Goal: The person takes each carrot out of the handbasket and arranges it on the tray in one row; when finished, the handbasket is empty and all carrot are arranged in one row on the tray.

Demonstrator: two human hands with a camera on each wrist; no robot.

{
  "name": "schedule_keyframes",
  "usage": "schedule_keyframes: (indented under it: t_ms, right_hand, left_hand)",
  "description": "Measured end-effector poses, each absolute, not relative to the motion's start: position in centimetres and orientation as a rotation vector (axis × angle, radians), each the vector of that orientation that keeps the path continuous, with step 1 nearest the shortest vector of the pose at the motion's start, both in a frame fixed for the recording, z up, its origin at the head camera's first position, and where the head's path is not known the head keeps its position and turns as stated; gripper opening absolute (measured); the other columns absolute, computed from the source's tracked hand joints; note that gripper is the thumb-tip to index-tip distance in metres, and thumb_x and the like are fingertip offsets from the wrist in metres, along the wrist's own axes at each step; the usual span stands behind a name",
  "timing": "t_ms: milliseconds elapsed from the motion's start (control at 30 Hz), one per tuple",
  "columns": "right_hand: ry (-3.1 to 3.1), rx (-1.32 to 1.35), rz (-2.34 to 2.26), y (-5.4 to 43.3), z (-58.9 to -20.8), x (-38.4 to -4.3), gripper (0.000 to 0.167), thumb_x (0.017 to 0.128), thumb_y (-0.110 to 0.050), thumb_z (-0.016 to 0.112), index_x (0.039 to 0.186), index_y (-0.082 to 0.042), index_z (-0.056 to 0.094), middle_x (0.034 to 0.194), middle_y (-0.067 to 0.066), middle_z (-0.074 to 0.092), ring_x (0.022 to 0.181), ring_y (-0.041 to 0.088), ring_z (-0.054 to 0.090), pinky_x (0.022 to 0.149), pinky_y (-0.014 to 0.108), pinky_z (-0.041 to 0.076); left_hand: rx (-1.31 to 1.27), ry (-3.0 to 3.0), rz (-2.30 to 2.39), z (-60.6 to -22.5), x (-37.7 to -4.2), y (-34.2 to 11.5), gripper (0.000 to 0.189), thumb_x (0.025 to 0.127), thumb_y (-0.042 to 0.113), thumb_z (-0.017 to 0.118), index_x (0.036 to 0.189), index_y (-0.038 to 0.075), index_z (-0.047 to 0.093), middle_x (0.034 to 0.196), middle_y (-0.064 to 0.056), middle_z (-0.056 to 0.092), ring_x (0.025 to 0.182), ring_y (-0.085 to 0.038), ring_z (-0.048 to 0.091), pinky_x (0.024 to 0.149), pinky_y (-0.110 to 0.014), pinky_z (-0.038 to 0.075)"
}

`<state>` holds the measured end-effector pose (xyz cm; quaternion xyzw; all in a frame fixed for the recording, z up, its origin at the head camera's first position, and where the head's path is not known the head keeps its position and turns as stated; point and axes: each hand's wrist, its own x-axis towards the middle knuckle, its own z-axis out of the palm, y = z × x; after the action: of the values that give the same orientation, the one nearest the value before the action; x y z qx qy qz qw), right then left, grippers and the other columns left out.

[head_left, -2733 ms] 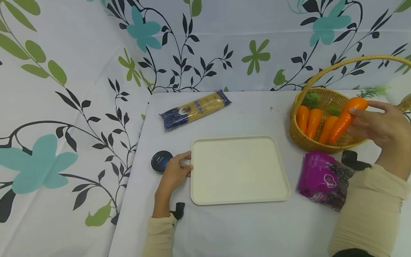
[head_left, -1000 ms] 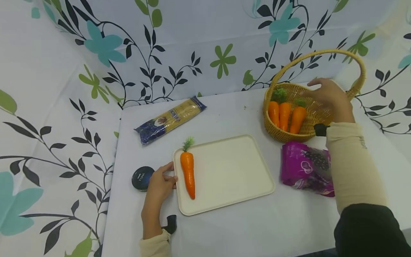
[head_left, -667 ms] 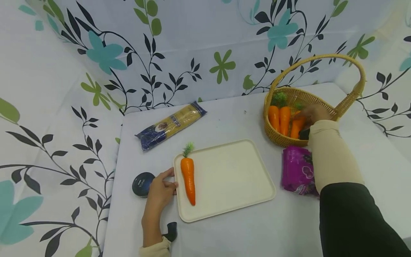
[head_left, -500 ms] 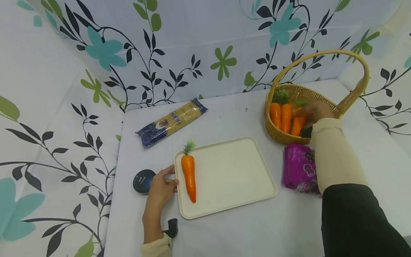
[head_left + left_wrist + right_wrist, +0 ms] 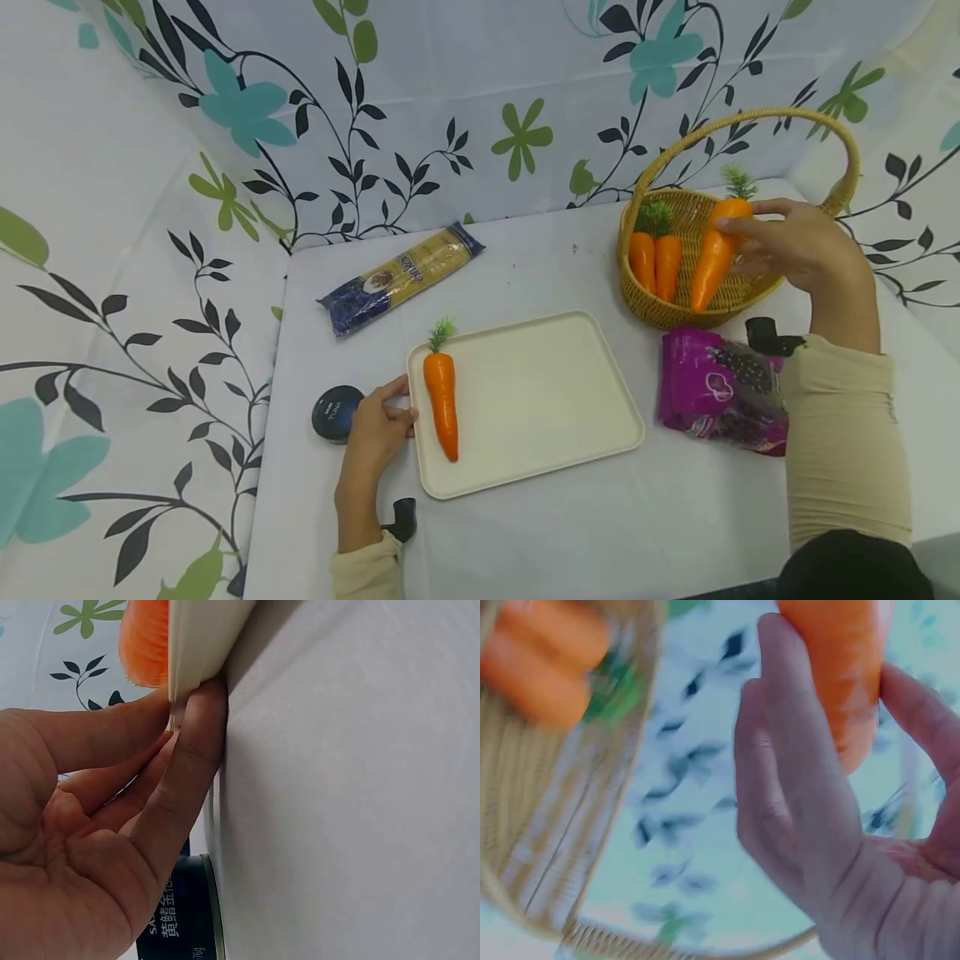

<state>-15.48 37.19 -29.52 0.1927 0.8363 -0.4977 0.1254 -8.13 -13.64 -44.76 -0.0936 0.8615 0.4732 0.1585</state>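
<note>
My right hand (image 5: pixel 802 246) pinches an orange carrot with a green tuft (image 5: pixel 716 250) between thumb and fingers, over the wicker basket (image 5: pixel 652 312). The right wrist view shows the same carrot (image 5: pixel 844 682) between the thumb and fingers, with the basket blurred at left. My left hand (image 5: pixel 378 429) pinches the left rim of the cream tray (image 5: pixel 540 400); in the left wrist view its thumb lies above the tray's edge (image 5: pixel 214 637) and a finger below. Another carrot (image 5: pixel 442 404) lies lengthwise near the tray's left side. Two more carrots (image 5: pixel 667 267) sit in the basket's left part.
A dark tuna can (image 5: pixel 333 414) stands just left of my left hand. A blue and yellow pasta pack (image 5: pixel 405 279) lies behind the tray. Right of the tray, below the basket, is a purple bag (image 5: pixel 712 387). The basket's tall handle (image 5: pixel 750 121) arches over it.
A carrot came from the basket onto the tray. My right hand then went back into the basket, gripped another carrot and lifted it. The left hand stays at the tray's rim.
</note>
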Motion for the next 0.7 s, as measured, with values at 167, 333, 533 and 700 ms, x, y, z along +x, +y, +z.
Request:
schedule_keyframes:
  t_ms: [167,333,533,700]
  right_hand:
    - [2.396,0.349,-1.510,29.1,-29.7,-13.3,0.093,0.096,-0.043,0.072,0.163,-0.008,0.019,0.155,0.023,0.035,0.102,0.023,0.068,0.083,0.036,0.060]
    - [2.183,0.161,-1.608,19.0,-34.0,-12.8,0.074,0.097,-0.019,0.073,0.155,0.001,0.031,0.148,0.028,0.038,0.110,0.042,0.062,0.081,0.046,0.061]
    - [2.200,0.123,-1.425,10.6,-40.4,-13.1,0.066,0.093,-0.022,0.077,0.145,0.003,0.043,0.138,0.027,0.049,0.099,0.037,0.067,0.072,0.042,0.062]
    - [2.367,0.075,-1.244,7.8,-42.4,-13.0,0.062,0.093,-0.025,0.078,0.138,0.003,0.048,0.127,0.026,0.058,0.093,0.034,0.067,0.066,0.036,0.061]
  left_hand:
    - [-0.284,2.475,1.354,-44.8,-8.1,-14.1,0.058,0.095,0.000,0.069,0.150,0.004,0.052,0.122,-0.015,0.069,0.073,-0.016,0.070,0.073,-0.033,0.059]
    - [-0.278,2.490,1.354,-45.0,-8.3,-14.1,0.058,0.094,0.000,0.071,0.149,0.006,0.054,0.112,-0.014,0.072,0.071,-0.017,0.070,0.073,-0.034,0.057]
    - [-0.289,2.485,1.394,-45.0,-8.5,-14.1,0.058,0.092,-0.002,0.072,0.147,0.006,0.056,0.112,-0.013,0.073,0.070,-0.016,0.070,0.074,-0.035,0.060]
    - [-0.318,2.476,1.409,-45.0,-8.3,-14.7,0.058,0.092,-0.002,0.072,0.147,0.007,0.056,0.118,-0.012,0.071,0.072,-0.016,0.071,0.073,-0.033,0.061]
